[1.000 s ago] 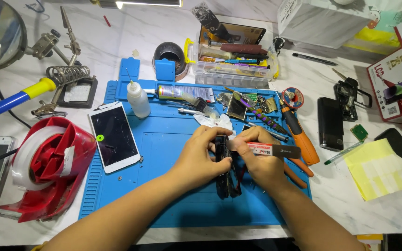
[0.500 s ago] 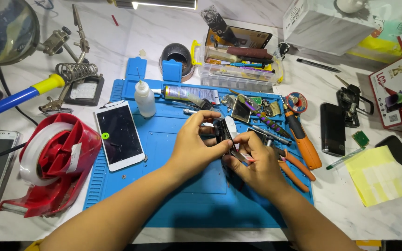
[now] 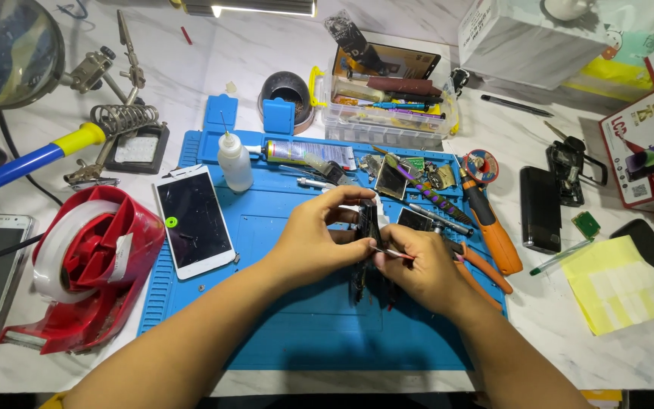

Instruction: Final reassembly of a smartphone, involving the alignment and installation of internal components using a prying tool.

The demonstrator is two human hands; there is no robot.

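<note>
Mat: blue rubber work mat (image 3: 266, 333) lies on the white marble-pattern tabletop (image 3: 615, 356); both forearms cross its near edge.
Left hand: left hand (image 3: 313, 242) is curled, thumb and fingers closed on the dark, narrow phone assembly (image 3: 367, 254), which stands on edge over the middle of the mat.
Right hand: right hand (image 3: 427, 269) is closed in a pinch on a thin metal-tipped tool (image 3: 387, 252), whose tip touches the assembly between the two hands.
Workpiece position: assembly sits between both hands, over the mat centre; whether its lower end rests on the mat cannot be told.
Left of hands: white-framed smartphone with dark screen (image 3: 193, 220) lies flat on the mat; red tape dispenser (image 3: 77, 265) stands beside the mat's left edge.
Right of hands: orange-handled screwdriver (image 3: 490, 231) lies at the mat's right edge; yellow sticky-note pad (image 3: 618, 284) lies well apart on the table.
Behind hands: small white squeeze bottle (image 3: 234, 160) stands upright on the mat's far side.
Far edge: clear plastic parts box (image 3: 387, 113) sits beyond the mat.
</note>
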